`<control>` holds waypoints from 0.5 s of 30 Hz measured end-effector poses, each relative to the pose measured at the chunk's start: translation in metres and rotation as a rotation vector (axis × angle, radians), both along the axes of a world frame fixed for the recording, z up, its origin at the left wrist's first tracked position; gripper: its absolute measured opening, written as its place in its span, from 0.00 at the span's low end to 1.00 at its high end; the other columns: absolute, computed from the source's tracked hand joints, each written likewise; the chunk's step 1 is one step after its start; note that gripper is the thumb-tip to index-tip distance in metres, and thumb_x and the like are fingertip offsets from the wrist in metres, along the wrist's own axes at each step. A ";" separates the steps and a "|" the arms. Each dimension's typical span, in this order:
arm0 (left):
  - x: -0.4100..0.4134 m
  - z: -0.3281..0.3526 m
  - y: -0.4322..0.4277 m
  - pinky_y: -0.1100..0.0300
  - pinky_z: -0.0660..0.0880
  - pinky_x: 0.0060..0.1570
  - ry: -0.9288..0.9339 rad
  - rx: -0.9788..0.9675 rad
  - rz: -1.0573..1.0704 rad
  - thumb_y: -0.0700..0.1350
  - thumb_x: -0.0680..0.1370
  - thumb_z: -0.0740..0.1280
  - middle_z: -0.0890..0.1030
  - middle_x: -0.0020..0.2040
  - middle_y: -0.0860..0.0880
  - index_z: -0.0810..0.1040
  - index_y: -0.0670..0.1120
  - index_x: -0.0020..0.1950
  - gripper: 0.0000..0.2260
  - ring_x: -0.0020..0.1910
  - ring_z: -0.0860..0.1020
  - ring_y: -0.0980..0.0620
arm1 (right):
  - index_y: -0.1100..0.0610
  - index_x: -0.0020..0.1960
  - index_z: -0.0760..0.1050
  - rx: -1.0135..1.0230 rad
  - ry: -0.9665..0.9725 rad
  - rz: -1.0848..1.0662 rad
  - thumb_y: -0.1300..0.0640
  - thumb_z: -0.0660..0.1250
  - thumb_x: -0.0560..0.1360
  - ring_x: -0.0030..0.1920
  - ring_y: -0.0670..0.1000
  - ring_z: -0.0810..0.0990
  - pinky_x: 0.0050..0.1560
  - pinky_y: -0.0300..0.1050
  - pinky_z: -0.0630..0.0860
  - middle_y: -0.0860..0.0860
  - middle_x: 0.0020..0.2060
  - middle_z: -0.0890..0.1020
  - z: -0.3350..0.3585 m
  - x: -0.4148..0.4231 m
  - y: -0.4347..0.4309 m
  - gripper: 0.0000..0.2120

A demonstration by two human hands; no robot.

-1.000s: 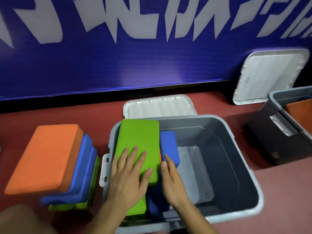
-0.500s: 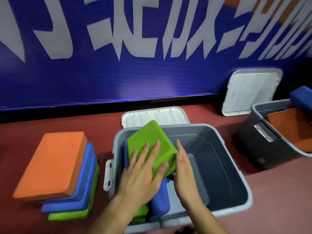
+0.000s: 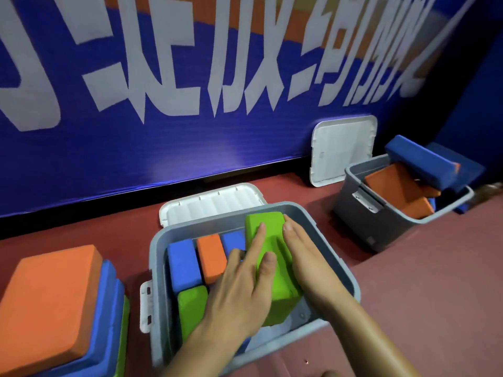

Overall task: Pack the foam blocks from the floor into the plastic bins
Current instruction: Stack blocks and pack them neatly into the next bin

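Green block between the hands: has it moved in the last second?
Yes. The green block went from the gray bin's left wall rightward toward its middle, tipping onto edge.

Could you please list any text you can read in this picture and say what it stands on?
Blue banner: large white stylised characters, cropped at the top and warped, not readable.
Near bin, far bin, white lids, foam blocks: no lettering visible.

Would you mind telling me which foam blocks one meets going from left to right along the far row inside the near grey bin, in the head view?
Left blue block → orange block → right blue block → green block, between the left hand and right hand.
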State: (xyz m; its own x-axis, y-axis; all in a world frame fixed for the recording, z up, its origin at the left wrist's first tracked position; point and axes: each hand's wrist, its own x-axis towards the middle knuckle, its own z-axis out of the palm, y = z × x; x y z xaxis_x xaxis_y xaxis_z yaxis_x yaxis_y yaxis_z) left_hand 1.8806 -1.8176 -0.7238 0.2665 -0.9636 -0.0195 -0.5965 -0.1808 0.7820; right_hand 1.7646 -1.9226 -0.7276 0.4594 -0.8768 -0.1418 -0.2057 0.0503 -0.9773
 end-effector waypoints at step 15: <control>-0.025 -0.120 -0.030 0.56 0.73 0.56 -0.321 0.213 0.189 0.72 0.70 0.23 0.73 0.69 0.52 0.32 0.64 0.78 0.36 0.60 0.78 0.50 | 0.36 0.75 0.64 0.180 0.231 0.070 0.40 0.55 0.84 0.66 0.41 0.74 0.66 0.39 0.66 0.39 0.69 0.74 -0.119 -0.008 -0.021 0.19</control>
State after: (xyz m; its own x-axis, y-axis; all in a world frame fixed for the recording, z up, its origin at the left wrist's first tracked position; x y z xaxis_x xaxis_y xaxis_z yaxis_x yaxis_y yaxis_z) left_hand 1.8559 -1.8471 -0.8437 0.4631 -0.8806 -0.1001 -0.7441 -0.4477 0.4959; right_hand 1.7566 -1.9436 -0.8470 0.4549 -0.7955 -0.4004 -0.4311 0.1967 -0.8806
